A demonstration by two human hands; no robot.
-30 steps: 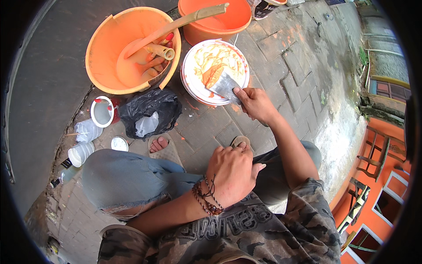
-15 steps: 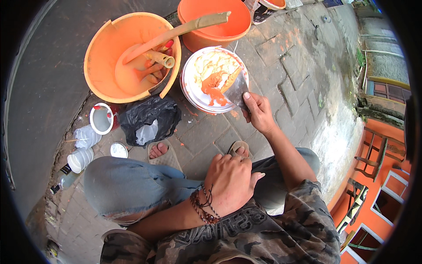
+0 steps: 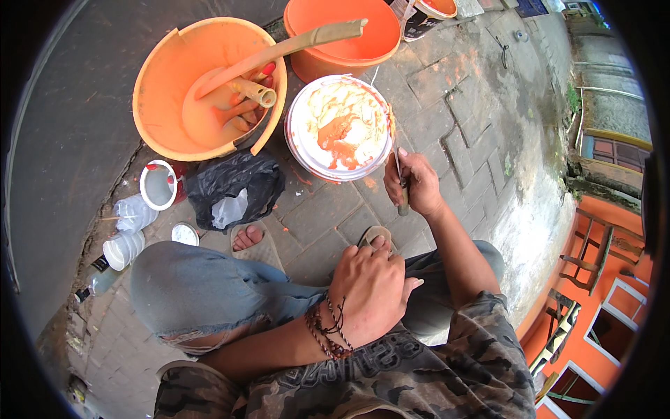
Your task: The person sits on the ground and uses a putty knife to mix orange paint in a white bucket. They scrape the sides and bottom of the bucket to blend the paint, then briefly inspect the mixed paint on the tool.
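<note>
In my right hand [image 3: 419, 183] is a putty knife [image 3: 403, 199], its blade turned edge-on and upright beside the rim of a round white lid or tub top [image 3: 300, 133]. Whitish-yellow paste with a deep orange streak [image 3: 338, 137] covers this top. My left hand [image 3: 368, 293], with cord bracelets at the wrist, rests over my lap near the right knee. Its fingers bend downward loosely, tips hidden, thumb apart; nothing shows in it.
Beyond the white top stand a broken-rimmed orange bucket [image 3: 157, 91] holding bamboo pieces and an orange tub [image 3: 314, 66]. A black plastic bag [image 3: 248, 185], a red-and-white can [image 3: 159, 187], a small lid [image 3: 185, 234] and plastic cups [image 3: 123, 249] lie left on the paving.
The putty knife has lifted off the paste and swung from lying flat across the white top to edge-on at its right rim. My left hand stays on my lap.
</note>
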